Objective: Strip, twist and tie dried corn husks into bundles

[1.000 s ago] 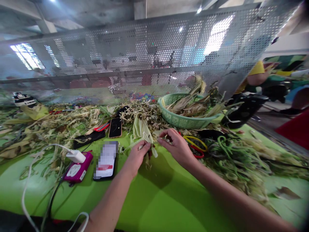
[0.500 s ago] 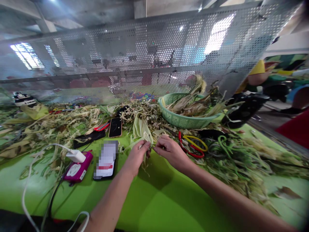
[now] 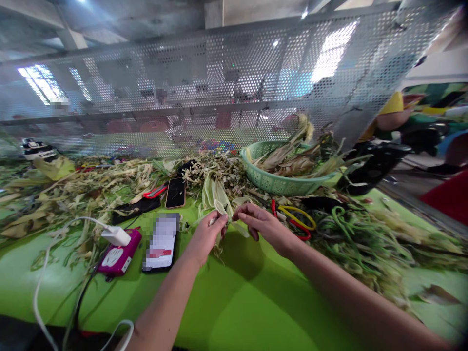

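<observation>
My left hand point(image 3: 206, 236) pinches the base of a bundle of pale green leaf strips point(image 3: 215, 195) that fan upward over the green table point(image 3: 234, 302). Close beside it, my right hand point(image 3: 261, 223) is curled with its fingertips pinched on a strip of the same bundle. Both hands meet just in front of a heap of dried leaves and husks point(image 3: 219, 170). Red and yellow handled scissors point(image 3: 294, 220) lie just right of my right hand.
A green plastic basket point(image 3: 272, 181) of husks stands behind the scissors. Two phones point(image 3: 163, 242) point(image 3: 175, 192), a magenta power strip point(image 3: 115, 258) with a white plug and cables lie to the left. Leaf litter covers both sides; a perforated metal screen point(image 3: 219, 87) closes the back. Another person's arm point(image 3: 391, 114) shows far right.
My right hand has drawn in from the right to meet my left hand at the bundle, and both have lifted slightly. The scissors it covered now show.
</observation>
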Motion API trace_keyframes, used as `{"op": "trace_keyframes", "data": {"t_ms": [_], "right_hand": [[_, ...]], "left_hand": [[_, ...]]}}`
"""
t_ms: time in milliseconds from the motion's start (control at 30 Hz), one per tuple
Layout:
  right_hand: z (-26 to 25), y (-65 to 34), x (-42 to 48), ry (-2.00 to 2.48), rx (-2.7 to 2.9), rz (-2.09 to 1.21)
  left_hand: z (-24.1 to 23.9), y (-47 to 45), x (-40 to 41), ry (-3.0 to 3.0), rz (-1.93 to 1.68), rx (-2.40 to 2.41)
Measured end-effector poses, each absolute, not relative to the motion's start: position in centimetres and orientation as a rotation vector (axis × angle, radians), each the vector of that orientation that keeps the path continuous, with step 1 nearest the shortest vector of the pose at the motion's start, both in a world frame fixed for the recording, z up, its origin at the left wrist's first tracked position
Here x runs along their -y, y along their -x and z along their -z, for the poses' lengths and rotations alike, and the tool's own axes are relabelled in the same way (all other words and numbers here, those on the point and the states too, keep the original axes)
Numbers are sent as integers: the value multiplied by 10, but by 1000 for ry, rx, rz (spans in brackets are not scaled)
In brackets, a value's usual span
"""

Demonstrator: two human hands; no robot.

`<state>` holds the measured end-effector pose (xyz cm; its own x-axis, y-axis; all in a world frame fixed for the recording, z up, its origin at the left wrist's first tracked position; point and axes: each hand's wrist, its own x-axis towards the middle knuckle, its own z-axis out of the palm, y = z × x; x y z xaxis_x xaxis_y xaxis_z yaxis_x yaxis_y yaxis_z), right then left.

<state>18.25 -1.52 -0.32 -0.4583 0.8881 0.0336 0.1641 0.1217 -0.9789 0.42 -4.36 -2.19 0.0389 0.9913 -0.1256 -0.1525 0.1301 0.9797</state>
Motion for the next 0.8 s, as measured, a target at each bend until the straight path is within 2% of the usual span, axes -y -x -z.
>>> {"op": "trace_keyframes", "data": {"t_ms": [67, 267, 433, 667, 800], "right_hand": [[4, -180, 17, 1021, 1660, -1466], [6, -177, 15, 963, 1681, -1392], [8, -179, 10, 939, 1781, -1284], [5, -185, 8, 1017, 1932, -1038], [2, -185, 10, 1056, 1923, -1116]], "left_hand": [[23, -5, 43, -981, -1159, -1163], [16, -6, 48, -986, -1097, -1093], [14, -4, 50, -1222, -1059, -1082], [14, -4, 50, -1137, -1073, -1030], [14, -3, 50, -1247, -1063, -1056]]}}
